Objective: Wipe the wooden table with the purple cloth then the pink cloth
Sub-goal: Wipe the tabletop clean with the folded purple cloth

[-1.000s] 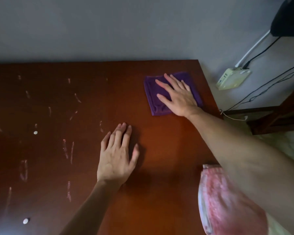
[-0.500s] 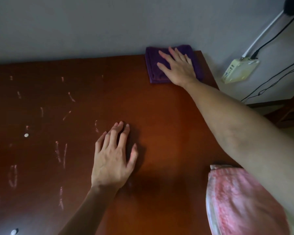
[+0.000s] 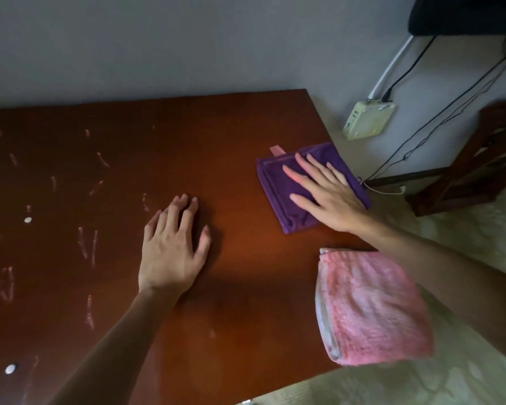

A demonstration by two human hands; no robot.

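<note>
A folded purple cloth (image 3: 284,194) lies near the right edge of the reddish wooden table (image 3: 231,302). My right hand (image 3: 324,194) presses flat on the cloth with straight, spread fingers. My left hand (image 3: 173,249) rests flat on the bare wood near the table's middle, holding nothing. A folded pink cloth (image 3: 371,308) sits at the table's near right corner, partly under my right forearm. Pale smears (image 3: 86,244) and white specks (image 3: 27,220) mark the left half of the table.
The table's far edge meets a grey wall. Right of the table, a cream power strip (image 3: 368,119) with cables lies on the floor beside a dark wooden frame (image 3: 465,176). A patterned floor covering shows beyond the near right edge.
My right hand has drawn the purple cloth back from the far right corner toward me along the right edge. My left hand stays flat in the same place.
</note>
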